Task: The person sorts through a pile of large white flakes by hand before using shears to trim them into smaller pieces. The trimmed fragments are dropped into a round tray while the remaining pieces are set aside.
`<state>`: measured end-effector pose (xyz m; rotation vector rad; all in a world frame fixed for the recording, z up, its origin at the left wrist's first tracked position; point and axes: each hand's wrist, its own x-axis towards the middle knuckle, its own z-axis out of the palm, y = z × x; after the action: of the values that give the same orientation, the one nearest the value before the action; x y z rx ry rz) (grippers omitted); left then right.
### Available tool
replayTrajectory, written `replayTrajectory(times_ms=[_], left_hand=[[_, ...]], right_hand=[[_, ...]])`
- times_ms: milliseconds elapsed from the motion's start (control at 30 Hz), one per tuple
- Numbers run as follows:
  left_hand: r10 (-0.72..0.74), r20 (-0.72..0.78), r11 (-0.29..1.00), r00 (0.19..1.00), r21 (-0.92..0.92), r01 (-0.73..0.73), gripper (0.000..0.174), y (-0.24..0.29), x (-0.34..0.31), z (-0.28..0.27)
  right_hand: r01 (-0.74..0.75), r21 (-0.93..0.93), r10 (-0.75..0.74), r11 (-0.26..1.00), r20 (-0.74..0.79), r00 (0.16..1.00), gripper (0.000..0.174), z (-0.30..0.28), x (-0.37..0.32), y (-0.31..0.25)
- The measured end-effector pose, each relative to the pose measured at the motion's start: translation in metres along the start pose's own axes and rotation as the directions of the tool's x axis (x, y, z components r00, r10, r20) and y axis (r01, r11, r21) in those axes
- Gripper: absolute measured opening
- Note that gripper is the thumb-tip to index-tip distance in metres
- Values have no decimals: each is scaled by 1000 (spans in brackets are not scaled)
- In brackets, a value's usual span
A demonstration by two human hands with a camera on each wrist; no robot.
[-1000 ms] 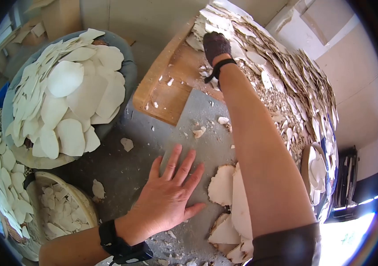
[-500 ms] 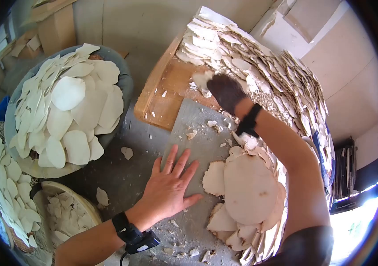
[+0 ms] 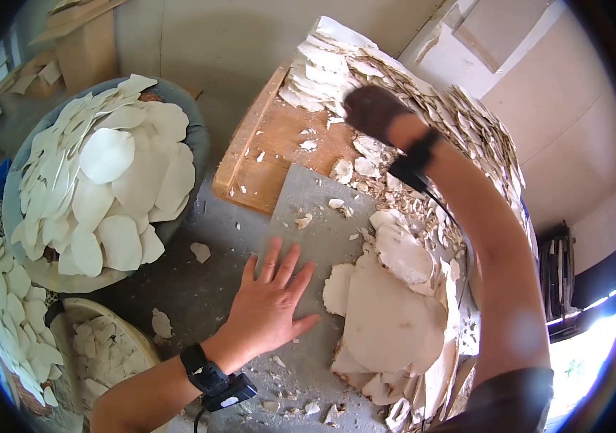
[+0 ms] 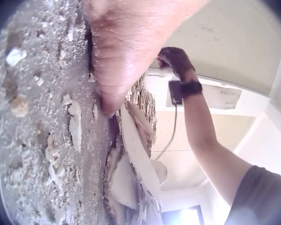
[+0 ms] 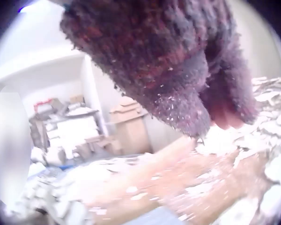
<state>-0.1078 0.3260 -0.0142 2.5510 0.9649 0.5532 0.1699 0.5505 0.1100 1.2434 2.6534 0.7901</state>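
One illegible wrist label (image 3: 229,401) near left hand (image 3: 263,312)

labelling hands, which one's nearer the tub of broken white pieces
Left: the left hand rests spread on the grey panel, to the tub's right; the gloved right hand is farther, near the wooden board.

The grey board (image 3: 295,189) bears stacked pale slices (image 3: 387,321) and scattered chips (image 3: 304,221).
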Motion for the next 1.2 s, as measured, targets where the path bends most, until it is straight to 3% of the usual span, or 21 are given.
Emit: replayTrajectory(times_ms=[67, 133, 200, 267, 367, 467, 600, 633, 733, 900, 1033, 1067, 1133, 1200], left_hand=[[1, 6, 1000, 1000, -7, -1, 73, -1, 1, 1], [-8, 29, 1000, 1000, -30, 9, 72, -3, 2, 1], [-13, 36, 999, 999, -44, 14, 72, -4, 1, 2], [-16, 35, 998, 999, -58, 18, 71, -5, 2, 2], [-14, 53, 998, 998, -65, 17, 71, -4, 1, 2], [-15, 59, 999, 998, -49, 18, 71, -5, 1, 2], [-13, 67, 999, 998, -49, 17, 71, -5, 1, 3], [-13, 67, 999, 998, -47, 17, 71, -4, 1, 2], [-13, 76, 999, 997, -48, 17, 72, -5, 1, 1], [-15, 70, 998, 997, -67, 20, 72, -5, 1, 2], [-14, 45, 996, 999, -84, 18, 71, -6, 0, 2], [-16, 35, 996, 999, -86, 19, 71, -6, 0, 2], [-13, 17, 996, 1000, -86, 15, 70, -6, -1, 3], [-12, 12, 997, 1000, -80, 13, 70, -5, 0, 3]], right_hand=[[-78, -19, 77, 997, -83, 994, 18, 56, 43, 14], [-227, -119, 231, 967, 25, 973, 20, 82, 79, 4], [-219, -189, 259, 957, 221, 940, 25, 90, 90, -19], [-206, -225, 234, 952, 105, 967, 32, 122, 86, -24], [-254, -342, 298, 905, 82, 951, 38, 132, 82, -27], [-396, -300, 433, 868, 68, 899, 36, 137, 89, -31], [-449, -59, 448, 891, -39, 893, 26, 156, 100, -1], [-272, -227, 256, 935, -99, 962, 28, 148, 94, 1], [-444, -3, 443, 896, -58, 895, 31, 132, 95, 5], [-489, 106, 497, 866, -79, 864, 27, 111, 83, 0], [-374, 98, 381, 922, -75, 921, 23, 107, 54, 5], [-283, 26, 284, 959, -99, 954, 20, 111, 41, 9], [-68, 68, 80, 995, -203, 976, 14, 111, 5, 5], [-91, 163, 100, 982, -51, 994, 21, 111, -29, -9]])
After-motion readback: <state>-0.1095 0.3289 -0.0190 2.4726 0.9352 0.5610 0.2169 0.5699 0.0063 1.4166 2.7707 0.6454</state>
